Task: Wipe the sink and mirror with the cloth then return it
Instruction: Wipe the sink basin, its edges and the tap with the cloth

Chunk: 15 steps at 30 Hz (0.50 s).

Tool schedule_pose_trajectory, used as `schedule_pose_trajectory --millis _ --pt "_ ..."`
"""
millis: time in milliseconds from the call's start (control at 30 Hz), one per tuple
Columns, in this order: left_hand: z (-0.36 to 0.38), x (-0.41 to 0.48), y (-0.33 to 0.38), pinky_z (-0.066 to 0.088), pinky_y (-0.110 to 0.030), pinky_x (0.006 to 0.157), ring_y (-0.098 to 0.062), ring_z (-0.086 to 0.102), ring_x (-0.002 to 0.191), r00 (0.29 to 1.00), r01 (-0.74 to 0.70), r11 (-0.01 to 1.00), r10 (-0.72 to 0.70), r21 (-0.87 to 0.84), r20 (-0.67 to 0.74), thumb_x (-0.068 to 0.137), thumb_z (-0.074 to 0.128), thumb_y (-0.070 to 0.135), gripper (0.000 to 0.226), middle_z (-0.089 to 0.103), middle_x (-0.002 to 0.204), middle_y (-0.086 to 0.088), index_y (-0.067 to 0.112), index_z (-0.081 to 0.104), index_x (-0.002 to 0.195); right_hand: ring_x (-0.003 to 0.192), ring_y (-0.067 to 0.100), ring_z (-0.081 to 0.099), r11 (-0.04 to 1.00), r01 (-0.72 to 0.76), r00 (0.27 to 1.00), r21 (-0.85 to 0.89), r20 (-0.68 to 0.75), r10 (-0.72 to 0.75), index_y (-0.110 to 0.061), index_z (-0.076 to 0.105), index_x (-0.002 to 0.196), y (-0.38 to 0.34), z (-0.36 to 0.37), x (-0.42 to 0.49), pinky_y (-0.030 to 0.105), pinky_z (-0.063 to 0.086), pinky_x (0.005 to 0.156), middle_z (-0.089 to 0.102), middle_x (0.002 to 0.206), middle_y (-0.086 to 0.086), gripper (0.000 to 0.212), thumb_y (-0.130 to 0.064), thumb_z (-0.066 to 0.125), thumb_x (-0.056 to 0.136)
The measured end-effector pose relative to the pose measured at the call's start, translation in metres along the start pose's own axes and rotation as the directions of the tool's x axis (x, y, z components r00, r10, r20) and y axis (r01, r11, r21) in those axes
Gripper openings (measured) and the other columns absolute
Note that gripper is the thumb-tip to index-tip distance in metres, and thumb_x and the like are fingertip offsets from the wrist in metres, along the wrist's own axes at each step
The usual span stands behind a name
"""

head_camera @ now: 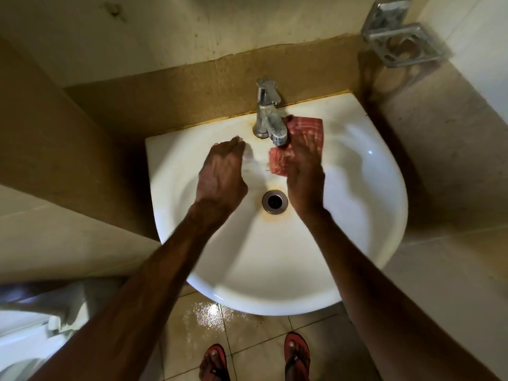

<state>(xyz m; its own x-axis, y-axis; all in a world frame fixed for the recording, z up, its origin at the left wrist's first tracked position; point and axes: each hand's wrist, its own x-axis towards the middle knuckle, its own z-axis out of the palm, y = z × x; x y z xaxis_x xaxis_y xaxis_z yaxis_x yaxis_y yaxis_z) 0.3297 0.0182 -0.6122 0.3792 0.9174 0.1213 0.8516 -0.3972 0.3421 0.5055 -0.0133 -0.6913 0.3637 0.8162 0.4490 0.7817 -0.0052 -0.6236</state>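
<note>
Forearms [165, 257] frame sink [357, 215]; right hand [305, 177] presses flat fingers [306, 148] over half-hidden cloth [308, 126], left hand [220, 174] flat, blurred.

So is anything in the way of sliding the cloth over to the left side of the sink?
Yes. The tap stands on the back rim right beside the cloth, its spout overhanging it, and the left hand rests on the sink just past the tap. The right hand lies directly on the cloth.
</note>
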Motion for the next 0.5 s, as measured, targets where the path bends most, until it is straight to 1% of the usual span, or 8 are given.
schedule_pose_trajectory --millis 100,167,200,267,333,367,433,500 --pt "-0.002 -0.001 -0.010 0.051 -0.039 0.095 -0.034 0.059 0.116 0.999 0.024 0.998 -0.026 0.051 0.030 0.072 0.058 -0.014 0.056 0.063 0.127 -0.011 0.005 0.061 0.124 0.154 0.035 0.033 0.998 0.058 0.995 -0.007 0.086 -0.057 -0.019 0.050 0.152 -0.024 0.011 -0.029 0.058 0.047 0.111 0.045 0.161 0.010 0.059 0.002 0.044 0.097" --pt "-0.006 -0.003 -0.008 0.051 -0.039 0.095 -0.033 0.057 0.117 0.997 0.007 0.996 -0.014 0.091 0.076 0.074 0.061 -0.011 0.055 0.061 0.131 -0.011 0.006 0.059 0.127 0.155 0.034 0.032 0.996 0.071 0.993 -0.056 0.096 -0.065 -0.013 0.051 0.152 -0.029 0.012 -0.041 0.057 0.044 0.115 0.043 0.162 0.011 0.060 -0.005 0.043 0.093" --pt "-0.008 -0.003 -0.007 0.049 -0.039 0.098 -0.033 0.056 0.119 0.995 -0.005 0.994 -0.006 0.113 0.095 0.075 0.061 -0.010 0.058 0.059 0.136 -0.011 0.006 0.057 0.130 0.153 0.033 0.035 0.996 0.068 0.995 -0.054 0.080 -0.064 -0.013 0.052 0.151 -0.027 0.011 -0.040 0.054 0.046 0.114 0.044 0.161 0.010 0.060 -0.002 0.048 0.093" --pt "-0.012 -0.003 -0.008 0.044 -0.038 0.105 -0.032 0.056 0.121 0.992 -0.013 0.988 -0.007 0.155 0.126 0.077 0.061 -0.009 0.061 0.059 0.139 -0.010 0.007 0.055 0.135 0.148 0.026 0.045 1.000 0.007 0.998 -0.010 0.057 -0.006 -0.016 0.055 0.150 -0.025 0.010 -0.035 0.037 0.051 0.111 0.046 0.160 0.005 0.063 0.006 0.061 0.091" --pt "-0.014 0.002 -0.011 0.037 -0.038 0.116 -0.031 0.056 0.124 0.989 -0.011 0.986 -0.014 0.169 0.147 0.078 0.061 -0.008 0.065 0.060 0.139 -0.009 0.009 0.054 0.140 0.134 0.020 0.059 0.998 -0.055 0.998 0.007 0.012 0.055 -0.020 0.059 0.146 -0.022 0.007 -0.035 0.018 0.049 0.094 0.053 0.155 0.005 0.057 0.003 0.062 0.094" --pt "-0.014 0.006 -0.013 0.033 -0.038 0.120 -0.031 0.057 0.124 0.989 -0.011 0.985 -0.015 0.170 0.148 0.077 0.062 -0.006 0.066 0.061 0.139 -0.009 0.009 0.054 0.141 0.122 0.018 0.067 0.994 -0.106 0.993 0.028 -0.038 0.107 -0.020 0.064 0.141 -0.019 0.006 -0.035 0.016 0.049 0.086 0.062 0.146 0.008 0.051 0.000 0.061 0.095" --pt "-0.012 0.009 -0.017 0.028 -0.037 0.123 -0.030 0.059 0.122 0.986 -0.015 0.983 -0.015 0.181 0.165 0.077 0.062 -0.002 0.064 0.064 0.135 -0.009 0.010 0.055 0.140 0.096 0.019 0.074 0.951 -0.297 0.944 0.086 -0.122 0.306 -0.020 0.076 0.123 -0.014 0.006 -0.032 0.017 0.048 0.073 0.078 0.115 0.011 0.036 -0.007 0.065 0.091" --pt "-0.009 0.010 -0.016 0.025 -0.036 0.124 -0.028 0.060 0.121 0.984 -0.018 0.979 -0.019 0.205 0.175 0.079 0.062 0.001 0.061 0.064 0.133 -0.008 0.010 0.054 0.139 0.090 0.028 0.074 0.857 -0.492 0.847 0.153 -0.142 0.512 -0.015 0.080 0.112 -0.009 0.006 -0.027 0.019 0.045 0.074 0.080 0.096 0.013 0.029 -0.022 0.070 0.086"
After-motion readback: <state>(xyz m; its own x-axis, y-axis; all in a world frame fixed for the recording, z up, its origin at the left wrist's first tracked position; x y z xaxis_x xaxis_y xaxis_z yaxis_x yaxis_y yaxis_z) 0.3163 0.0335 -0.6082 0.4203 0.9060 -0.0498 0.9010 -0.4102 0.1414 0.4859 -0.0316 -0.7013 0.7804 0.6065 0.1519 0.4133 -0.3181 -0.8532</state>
